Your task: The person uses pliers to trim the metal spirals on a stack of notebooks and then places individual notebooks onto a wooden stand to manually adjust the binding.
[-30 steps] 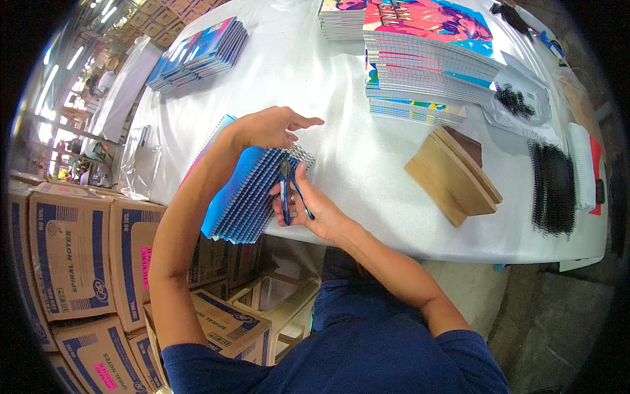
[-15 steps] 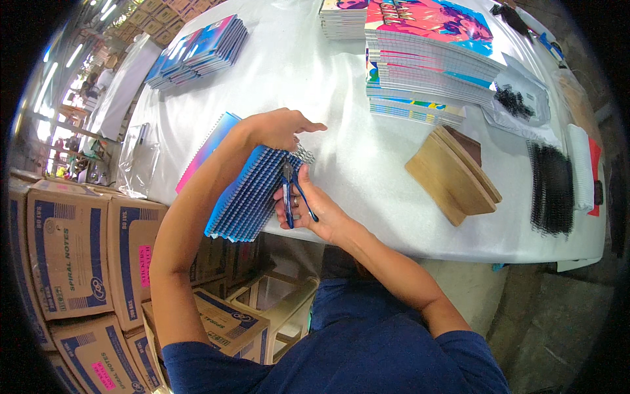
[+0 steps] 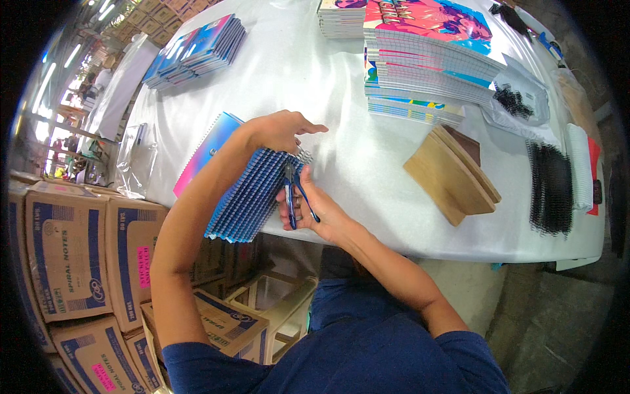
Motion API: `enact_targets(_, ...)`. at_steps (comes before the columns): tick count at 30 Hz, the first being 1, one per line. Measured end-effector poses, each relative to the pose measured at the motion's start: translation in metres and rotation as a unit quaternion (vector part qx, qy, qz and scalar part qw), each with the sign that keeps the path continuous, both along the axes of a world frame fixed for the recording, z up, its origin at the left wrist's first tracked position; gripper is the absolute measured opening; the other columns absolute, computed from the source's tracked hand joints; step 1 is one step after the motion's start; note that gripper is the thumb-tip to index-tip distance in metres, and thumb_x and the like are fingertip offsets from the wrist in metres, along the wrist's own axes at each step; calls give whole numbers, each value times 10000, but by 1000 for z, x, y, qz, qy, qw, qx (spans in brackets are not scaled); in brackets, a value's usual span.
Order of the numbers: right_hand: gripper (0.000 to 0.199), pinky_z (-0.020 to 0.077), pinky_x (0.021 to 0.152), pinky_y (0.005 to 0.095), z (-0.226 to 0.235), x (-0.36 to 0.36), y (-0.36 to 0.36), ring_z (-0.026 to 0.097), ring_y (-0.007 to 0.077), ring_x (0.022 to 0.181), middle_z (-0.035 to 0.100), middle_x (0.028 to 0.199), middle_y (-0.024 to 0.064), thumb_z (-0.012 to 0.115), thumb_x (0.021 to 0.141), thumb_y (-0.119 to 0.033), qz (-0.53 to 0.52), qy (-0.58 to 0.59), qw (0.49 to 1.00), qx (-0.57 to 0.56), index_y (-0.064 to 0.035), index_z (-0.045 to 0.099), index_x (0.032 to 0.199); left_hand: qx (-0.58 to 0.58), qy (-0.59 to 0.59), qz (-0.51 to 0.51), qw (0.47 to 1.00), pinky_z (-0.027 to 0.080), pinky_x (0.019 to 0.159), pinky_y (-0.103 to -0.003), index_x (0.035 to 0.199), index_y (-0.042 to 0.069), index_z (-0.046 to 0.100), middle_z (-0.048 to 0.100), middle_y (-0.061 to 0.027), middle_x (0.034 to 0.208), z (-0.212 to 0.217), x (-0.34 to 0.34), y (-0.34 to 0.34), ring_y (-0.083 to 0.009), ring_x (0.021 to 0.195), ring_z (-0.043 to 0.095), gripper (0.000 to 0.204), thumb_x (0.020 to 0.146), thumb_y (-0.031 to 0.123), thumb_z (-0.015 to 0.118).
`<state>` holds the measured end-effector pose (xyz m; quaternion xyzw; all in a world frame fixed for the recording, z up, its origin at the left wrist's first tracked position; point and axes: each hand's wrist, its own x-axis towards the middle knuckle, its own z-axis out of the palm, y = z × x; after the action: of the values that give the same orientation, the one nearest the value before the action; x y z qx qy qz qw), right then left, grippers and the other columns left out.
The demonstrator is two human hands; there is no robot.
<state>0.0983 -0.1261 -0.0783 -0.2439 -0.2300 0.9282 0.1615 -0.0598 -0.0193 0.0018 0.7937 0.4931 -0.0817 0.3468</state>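
Note:
A stack of blue spiral notebooks (image 3: pixel 243 196) lies at the table's near edge, its rows of dark wire coils facing up toward me. My left hand (image 3: pixel 281 131) is bent over the far end of this stack, with one finger stretched out to the right and the others partly hidden. In my right hand (image 3: pixel 321 213) is a pair of pliers (image 3: pixel 291 194) with blue handles. The handles stand a little apart, and the jaws are at the coil ends on the stack's right side. Under my left forearm, a pink-and-blue spiral notebook (image 3: pixel 209 152) lies flat.
Bound notebooks (image 3: pixel 197 49) are piled at the far left, and a tall stack of notebooks (image 3: pixel 426 65) stands at the far right. Curved wooden blocks (image 3: pixel 453 174) and black coils (image 3: pixel 550 189) lie on the right. Cardboard boxes (image 3: pixel 69 249) fill the lower left.
The notebooks under my hands have tipped slightly, showing more of their coil rows and less blue cover. Both hands and the pliers have barely shifted.

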Motion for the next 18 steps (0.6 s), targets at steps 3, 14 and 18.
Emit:
enact_targets(3,775,434,611,329,2,0,2,472,177,654,461,708,44,253,859,-794,-10,-13,1000,-5,-75,536,918,7,5,-8,1000,541,940,-372,1426,165,440,602,-217,1246,-2,-1,2,-332,1119,615,774,720,-59,665)
enact_targets(14,780,463,660,355,-21,3,6,509,195,690,500,749,52,295,840,-806,46,66,996,-38,-74,554,909,14,125,-22,992,524,908,-387,1399,127,485,596,-230,1255,-6,14,1,-350,1103,614,736,698,28,687)
enact_targets(18,802,489,736,389,-12,2,-2,556,217,751,542,782,74,296,834,-808,18,2,999,-30,-60,566,938,30,150,-26,988,521,898,-378,1367,74,514,597,-238,1247,-8,14,1,-349,1055,639,698,689,13,674)
